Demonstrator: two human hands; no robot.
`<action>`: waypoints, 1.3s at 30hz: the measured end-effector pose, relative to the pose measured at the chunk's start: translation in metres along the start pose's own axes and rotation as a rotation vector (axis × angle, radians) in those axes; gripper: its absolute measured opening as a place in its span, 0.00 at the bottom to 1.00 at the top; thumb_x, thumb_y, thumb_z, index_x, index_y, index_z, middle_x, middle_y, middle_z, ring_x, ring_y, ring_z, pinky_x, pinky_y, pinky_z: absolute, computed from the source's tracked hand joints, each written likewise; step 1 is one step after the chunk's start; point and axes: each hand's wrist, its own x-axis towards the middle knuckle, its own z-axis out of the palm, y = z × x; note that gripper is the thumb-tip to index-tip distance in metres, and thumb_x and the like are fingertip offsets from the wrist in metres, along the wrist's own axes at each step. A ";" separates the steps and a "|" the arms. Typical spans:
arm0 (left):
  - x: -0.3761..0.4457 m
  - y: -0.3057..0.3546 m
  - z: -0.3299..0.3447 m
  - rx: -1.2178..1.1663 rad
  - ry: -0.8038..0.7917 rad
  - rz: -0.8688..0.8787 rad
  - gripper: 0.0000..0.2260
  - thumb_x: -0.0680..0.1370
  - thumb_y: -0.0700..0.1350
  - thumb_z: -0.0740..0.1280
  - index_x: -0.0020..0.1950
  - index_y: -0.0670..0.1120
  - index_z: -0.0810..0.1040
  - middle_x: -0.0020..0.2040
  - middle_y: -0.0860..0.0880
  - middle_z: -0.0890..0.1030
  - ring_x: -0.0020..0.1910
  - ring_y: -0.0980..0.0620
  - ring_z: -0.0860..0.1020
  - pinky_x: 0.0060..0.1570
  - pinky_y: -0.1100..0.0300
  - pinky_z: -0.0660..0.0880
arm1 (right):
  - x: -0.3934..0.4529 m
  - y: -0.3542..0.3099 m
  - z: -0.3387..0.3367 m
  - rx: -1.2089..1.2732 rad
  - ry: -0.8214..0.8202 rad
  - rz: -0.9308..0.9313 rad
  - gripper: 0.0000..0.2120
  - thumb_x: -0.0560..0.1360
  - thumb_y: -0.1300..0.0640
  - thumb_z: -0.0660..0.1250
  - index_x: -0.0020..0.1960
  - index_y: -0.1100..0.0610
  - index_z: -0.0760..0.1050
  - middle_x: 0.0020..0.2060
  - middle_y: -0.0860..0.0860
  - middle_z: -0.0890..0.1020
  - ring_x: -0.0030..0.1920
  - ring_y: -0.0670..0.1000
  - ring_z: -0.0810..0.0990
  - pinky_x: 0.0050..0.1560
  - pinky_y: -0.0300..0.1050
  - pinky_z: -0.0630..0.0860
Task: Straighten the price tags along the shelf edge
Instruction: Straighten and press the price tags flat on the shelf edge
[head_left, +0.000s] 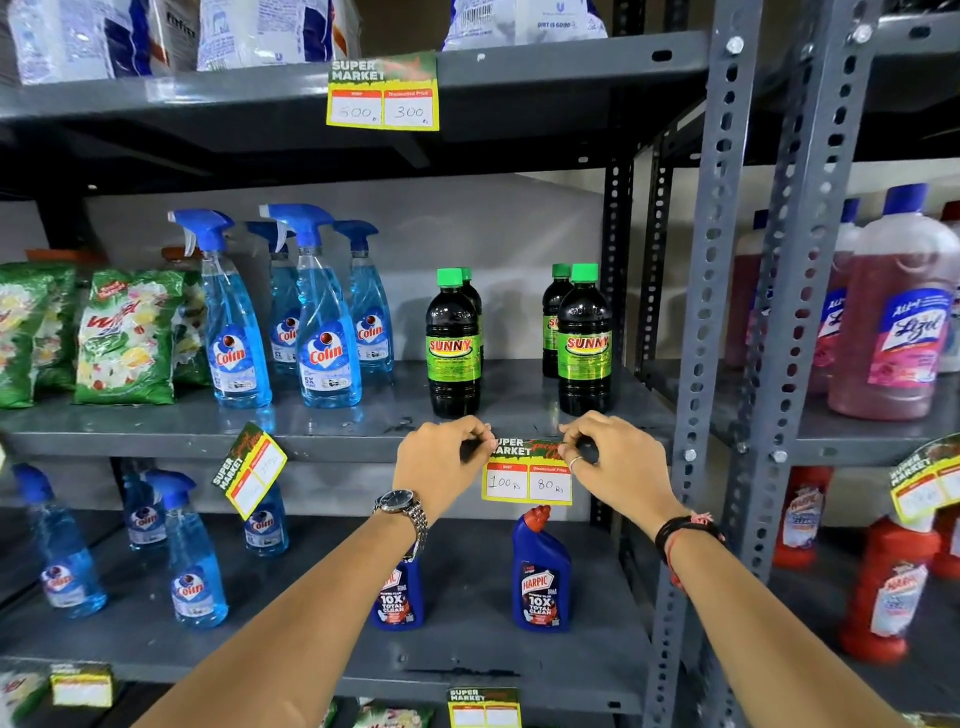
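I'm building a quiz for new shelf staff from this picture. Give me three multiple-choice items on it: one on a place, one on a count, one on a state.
1. Where is the price tag that both hands hold?
A. On the shelf edge below the Sunny bottles
B. On the top shelf edge
C. On the floor

2. How many green caps show on the Sunny bottles?
A. Two
B. Four
C. Six

3. How does the tag below the Colin sprays hang?
A. Level
B. Tilted
C. Fallen off

Key: 1 A, the left hand and right hand pinch its top corners at that edge. 2 B, two pairs, one bottle behind another. 3 B, it sits clearly askew on the edge.
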 end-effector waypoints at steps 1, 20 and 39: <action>-0.001 0.000 0.000 -0.007 0.006 -0.006 0.03 0.73 0.51 0.68 0.43 0.54 0.80 0.44 0.56 0.86 0.41 0.52 0.82 0.36 0.59 0.76 | 0.000 0.000 0.001 -0.007 0.009 0.001 0.01 0.71 0.52 0.67 0.41 0.47 0.76 0.49 0.40 0.84 0.48 0.43 0.79 0.36 0.40 0.72; -0.001 0.015 0.008 0.044 0.096 -0.128 0.17 0.68 0.62 0.70 0.42 0.52 0.67 0.36 0.54 0.82 0.35 0.48 0.79 0.32 0.59 0.64 | 0.008 -0.020 0.013 0.001 0.148 0.158 0.17 0.67 0.39 0.71 0.47 0.48 0.73 0.40 0.43 0.82 0.43 0.45 0.78 0.33 0.42 0.70; -0.022 -0.126 -0.082 0.093 0.265 -0.059 0.09 0.74 0.45 0.66 0.54 0.48 0.73 0.58 0.42 0.80 0.61 0.40 0.75 0.54 0.45 0.75 | 0.013 -0.041 0.000 0.107 0.112 0.263 0.17 0.73 0.68 0.59 0.49 0.49 0.78 0.43 0.49 0.85 0.42 0.52 0.81 0.42 0.49 0.78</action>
